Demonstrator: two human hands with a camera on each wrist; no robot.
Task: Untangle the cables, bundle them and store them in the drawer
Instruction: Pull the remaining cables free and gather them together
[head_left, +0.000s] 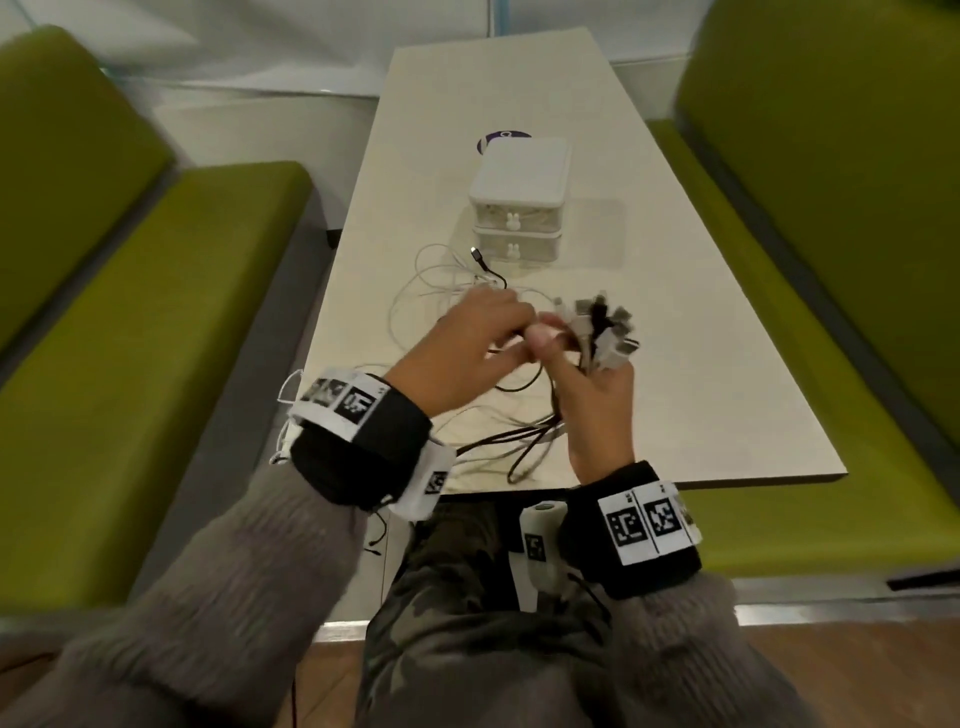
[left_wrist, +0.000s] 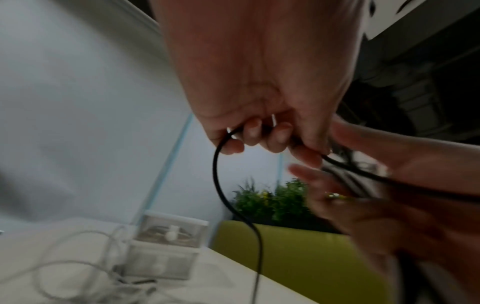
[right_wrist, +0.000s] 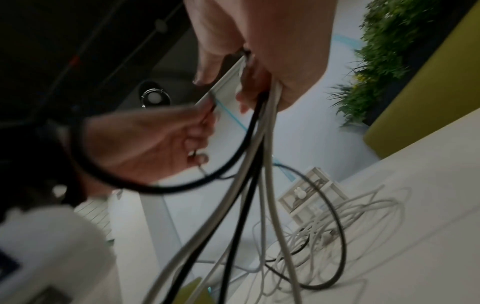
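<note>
Over the table's near end, my right hand (head_left: 592, 395) grips a bunch of white and black cables (right_wrist: 259, 148). Their connector ends (head_left: 605, 327) fan out above its fingers, and the strands hang down to a loose heap of cables (head_left: 452, 291) on the table. My left hand (head_left: 467, 343) is just left of it, fingers curled round one black cable (left_wrist: 217, 168) that loops down from the fist. Both hands nearly touch. A white two-drawer box (head_left: 517, 208) stands behind the heap, both drawers closed. The top drawer holds coiled cable behind its clear front (left_wrist: 171, 231).
The pale table (head_left: 701, 364) runs away from me between two green benches (head_left: 130, 338) (head_left: 831, 208). A purple round mark (head_left: 501, 137) lies behind the box. Some cable hangs over the near left edge (head_left: 291, 384). Green plants (left_wrist: 272, 201) stand beyond the right bench.
</note>
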